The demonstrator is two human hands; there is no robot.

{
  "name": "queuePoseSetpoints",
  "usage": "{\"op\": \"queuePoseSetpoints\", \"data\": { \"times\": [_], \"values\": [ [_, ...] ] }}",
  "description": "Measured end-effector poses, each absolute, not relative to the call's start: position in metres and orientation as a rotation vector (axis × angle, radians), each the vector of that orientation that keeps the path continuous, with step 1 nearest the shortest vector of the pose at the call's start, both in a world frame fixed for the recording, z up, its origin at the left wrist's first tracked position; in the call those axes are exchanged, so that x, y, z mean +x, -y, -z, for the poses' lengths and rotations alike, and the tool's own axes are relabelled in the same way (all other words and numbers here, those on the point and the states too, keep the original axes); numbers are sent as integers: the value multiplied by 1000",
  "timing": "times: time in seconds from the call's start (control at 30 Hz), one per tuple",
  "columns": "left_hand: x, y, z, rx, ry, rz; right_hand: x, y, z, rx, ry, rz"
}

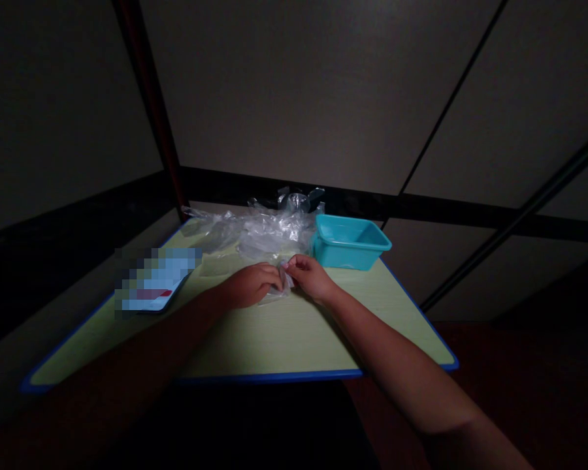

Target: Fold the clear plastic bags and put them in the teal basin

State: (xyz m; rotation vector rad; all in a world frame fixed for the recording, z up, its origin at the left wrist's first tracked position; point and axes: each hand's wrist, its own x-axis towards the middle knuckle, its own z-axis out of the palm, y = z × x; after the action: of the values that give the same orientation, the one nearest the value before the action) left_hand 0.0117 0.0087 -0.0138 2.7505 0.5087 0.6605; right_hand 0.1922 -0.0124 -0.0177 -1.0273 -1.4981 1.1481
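Both of my hands meet over the middle of the table. My left hand has its fingers curled on a small clear plastic bag. Thumb and fingers of my right hand pinch the bag's upper right part, where something small and whitish shows; what it is cannot be made out. Just beyond my hands lies a loose heap of clear plastic bags, crumpled and shiny. A turquoise plastic basket stands to the right of the heap, behind my right hand.
The light green table has a blue edge. A phone or tablet with a lit, partly blurred screen lies at the left edge. Panelled walls rise behind and to the left of the table.
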Motion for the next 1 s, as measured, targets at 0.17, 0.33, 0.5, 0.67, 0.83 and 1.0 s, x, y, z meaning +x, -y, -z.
{"op": "queuePoseSetpoints", "data": {
  "times": [0.17, 0.33, 0.5, 0.67, 0.83, 1.0],
  "values": [
    [12, -9, 13, 2722, -514, -666, 193, 11, 20, -1018, 1532, -1165],
    [11, -8, 12, 2711, -522, -677, 198, 12, 15, -1138, 1796, -865],
    [10, -9, 13, 2673, -533, -699, 206, 22, 7, -1131, 2091, -665],
    [11, -8, 12, 2647, -523, -694, 211, 32, 3, -1266, 2404, -770],
    [11, -6, 9, 2602, -538, -754, 209, 34, 2, -1442, 2568, -783],
    [8, -11, 6, 2453, -754, -871, 208, 35, 2, -1432, 2574, -759]
  ]
}}
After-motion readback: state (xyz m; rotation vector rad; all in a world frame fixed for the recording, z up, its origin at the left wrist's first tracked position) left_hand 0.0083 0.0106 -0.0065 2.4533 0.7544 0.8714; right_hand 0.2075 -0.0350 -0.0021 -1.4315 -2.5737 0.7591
